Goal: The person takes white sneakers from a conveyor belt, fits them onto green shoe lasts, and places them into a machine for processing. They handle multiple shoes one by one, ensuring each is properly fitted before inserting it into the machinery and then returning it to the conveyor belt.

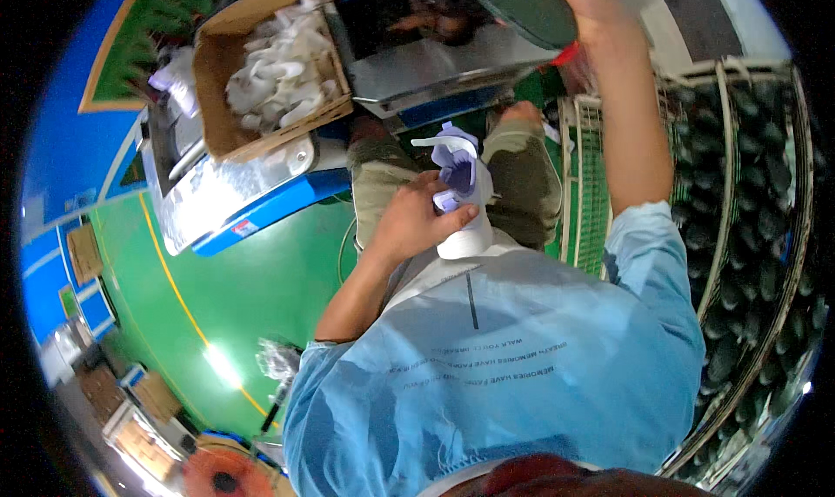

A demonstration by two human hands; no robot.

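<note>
In my left hand [426, 223] is a white sneaker [470, 236] with a lavender lining and collar. My fingers wrap its side and the thumb lies across it, low between my knees. My right arm reaches far forward and up. At the top edge my right hand [591, 6] is beside a dark green, rounded thing [526, 10], blurred and cut off by the frame. The fingers of that hand are mostly out of view, so its grip is hidden.
Ahead on the left, a cardboard box [213, 106] holds many crumpled white pieces. Beside it is a metal machine housing [426, 75]. A silver and blue machine [235, 206] stands below the box. On the right, a wire rack [722, 193] carries many dark rounded pieces.
</note>
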